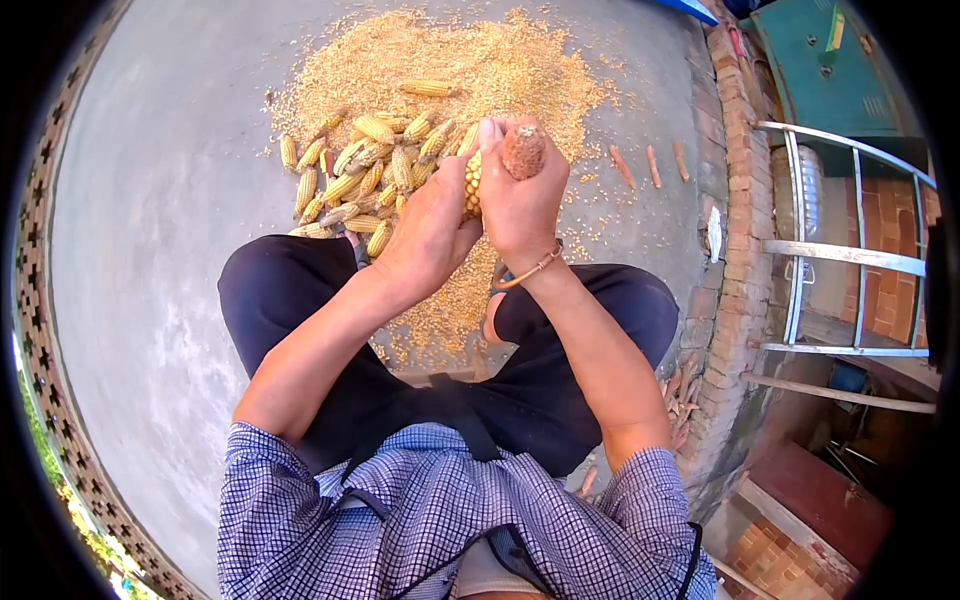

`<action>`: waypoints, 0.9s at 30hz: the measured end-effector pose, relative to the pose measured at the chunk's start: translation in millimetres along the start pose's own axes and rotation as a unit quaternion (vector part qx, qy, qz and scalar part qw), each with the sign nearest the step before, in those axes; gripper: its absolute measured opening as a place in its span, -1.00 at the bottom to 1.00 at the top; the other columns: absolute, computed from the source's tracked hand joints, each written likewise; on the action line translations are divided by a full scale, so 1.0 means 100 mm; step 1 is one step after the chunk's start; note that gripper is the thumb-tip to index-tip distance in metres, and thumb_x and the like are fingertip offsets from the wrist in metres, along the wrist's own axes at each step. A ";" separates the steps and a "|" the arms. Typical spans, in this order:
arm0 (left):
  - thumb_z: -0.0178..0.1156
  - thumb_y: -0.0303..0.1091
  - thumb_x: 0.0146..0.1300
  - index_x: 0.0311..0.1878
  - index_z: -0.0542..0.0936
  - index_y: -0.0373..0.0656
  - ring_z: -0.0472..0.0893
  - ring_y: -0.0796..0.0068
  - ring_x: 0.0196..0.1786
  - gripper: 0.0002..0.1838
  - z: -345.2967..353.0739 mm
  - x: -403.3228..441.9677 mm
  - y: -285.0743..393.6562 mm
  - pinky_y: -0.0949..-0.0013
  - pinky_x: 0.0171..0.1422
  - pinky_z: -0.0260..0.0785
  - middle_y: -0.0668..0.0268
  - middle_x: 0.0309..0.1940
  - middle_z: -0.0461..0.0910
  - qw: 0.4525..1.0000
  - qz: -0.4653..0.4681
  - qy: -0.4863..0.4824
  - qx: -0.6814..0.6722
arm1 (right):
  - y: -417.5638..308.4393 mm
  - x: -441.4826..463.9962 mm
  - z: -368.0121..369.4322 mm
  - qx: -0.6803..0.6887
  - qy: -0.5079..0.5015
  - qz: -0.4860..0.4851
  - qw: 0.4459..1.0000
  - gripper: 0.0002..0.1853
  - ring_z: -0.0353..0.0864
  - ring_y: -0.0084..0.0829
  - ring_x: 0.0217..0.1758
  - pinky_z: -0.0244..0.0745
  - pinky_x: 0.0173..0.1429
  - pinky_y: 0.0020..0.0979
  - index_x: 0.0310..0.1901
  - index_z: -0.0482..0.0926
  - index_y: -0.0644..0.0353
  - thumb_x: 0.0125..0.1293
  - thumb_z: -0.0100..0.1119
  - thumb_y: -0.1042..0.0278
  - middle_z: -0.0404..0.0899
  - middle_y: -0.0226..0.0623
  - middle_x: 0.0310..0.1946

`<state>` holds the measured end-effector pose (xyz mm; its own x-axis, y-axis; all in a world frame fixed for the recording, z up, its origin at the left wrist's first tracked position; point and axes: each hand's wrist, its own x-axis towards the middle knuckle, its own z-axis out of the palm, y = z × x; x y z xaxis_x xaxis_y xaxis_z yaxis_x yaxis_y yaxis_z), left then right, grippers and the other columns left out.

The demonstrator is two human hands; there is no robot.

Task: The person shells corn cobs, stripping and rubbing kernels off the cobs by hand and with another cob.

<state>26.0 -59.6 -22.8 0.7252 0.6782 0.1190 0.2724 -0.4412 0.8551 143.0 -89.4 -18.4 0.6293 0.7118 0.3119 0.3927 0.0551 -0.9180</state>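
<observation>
- Nearest the camera: my checked shirt (430, 530), cut off by the lower edge.
- Corn ear (472, 188): between my two hands, above the kernel bed; only a strip of yellow kernels shows, both ends hidden.
- Left hand (425, 235): closed around the ear's left side; fingertips out of sight underneath.
- Right hand (520, 205): curled tightly around a red-brown cob (523, 152), thumb against the ear. One cob end is exposed; its remainder is covered. Whether cob and ear are joined, I cannot tell.
- Wristband (535, 267): on my right wrist.
- Ear pile (370, 170): beyond my left hand; lower ears are buried and cannot be counted.
- Loose kernels (450, 60): spread behind and beside the pile, continuing between my knees, partly masked by my forearms.
- Feet: mostly hidden by hands and dark trousers (290, 310).
- Bare cobs (653, 165): three, on the concrete to the right.
- Brick edging (740, 230) and metal railing (850, 253): farther right; the railing runs into the black lens border.
- Blue object (688, 8): cut off at the top, unidentifiable.
</observation>
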 end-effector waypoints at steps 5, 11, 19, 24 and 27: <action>0.20 -0.57 0.12 0.16 0.26 -0.31 0.54 -0.20 -0.07 -0.47 -0.02 -0.05 0.03 0.08 -0.01 0.39 -0.12 -0.19 0.50 0.999 0.037 0.011 -0.006 | -0.10 0.10 -0.04 0.090 0.027 0.124 0.988 -0.72 0.60 -0.56 -0.48 0.45 -0.38 -0.46 -0.44 0.56 0.30 0.41 0.20 0.32 0.59 -0.32 -0.60; 0.27 -0.56 0.13 0.04 0.43 -0.31 0.57 0.34 -0.04 -0.61 -0.19 0.06 0.16 0.28 0.07 0.38 0.15 -0.16 0.54 0.990 0.002 0.041 -0.136 | -0.18 0.24 -0.18 0.262 -0.084 0.184 0.944 -0.64 0.64 -0.56 -0.43 0.53 -0.31 -0.50 -0.40 0.57 0.30 0.47 0.13 0.17 0.66 -0.29 -0.50; 0.31 -0.52 0.12 0.24 0.37 -0.35 0.65 0.07 0.03 -0.41 -0.19 0.07 0.03 0.20 0.07 0.47 -0.05 -0.10 0.62 0.995 -0.007 0.071 -0.073 | -0.28 0.11 -0.18 0.325 -0.135 0.198 0.915 -0.69 0.58 -0.49 -0.01 0.49 0.14 -0.42 0.01 0.51 0.31 0.54 -0.03 0.19 0.61 -0.22 -0.09; 0.16 -0.59 0.16 0.37 0.23 -0.33 0.55 -0.04 0.16 -0.33 -0.09 0.03 0.08 0.14 0.23 0.37 -0.11 0.05 0.54 1.000 -0.009 0.020 -0.016 | -0.19 0.05 -0.04 0.258 -0.022 0.193 0.946 -0.75 0.62 -0.56 -0.25 0.53 -0.12 -0.49 -0.17 0.58 0.32 0.45 0.15 0.24 0.64 -0.32 -0.31; 0.09 -0.63 0.15 0.43 0.14 -0.31 0.48 -0.12 0.24 -0.27 0.02 -0.02 0.06 0.12 0.31 0.31 -0.13 0.12 0.51 1.000 0.025 0.006 -0.002 | -0.13 0.06 -0.06 0.231 0.022 0.215 0.949 -0.73 0.59 -0.57 -0.39 0.51 -0.25 -0.51 -0.29 0.58 0.31 0.44 0.18 0.24 0.62 -0.35 -0.45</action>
<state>27.7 -65.2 -18.8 0.7298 0.6626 0.1687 0.2332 -0.4731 0.8496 146.0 -90.1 -2.7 0.6956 0.7093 -0.1143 -0.2357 0.0750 -0.9689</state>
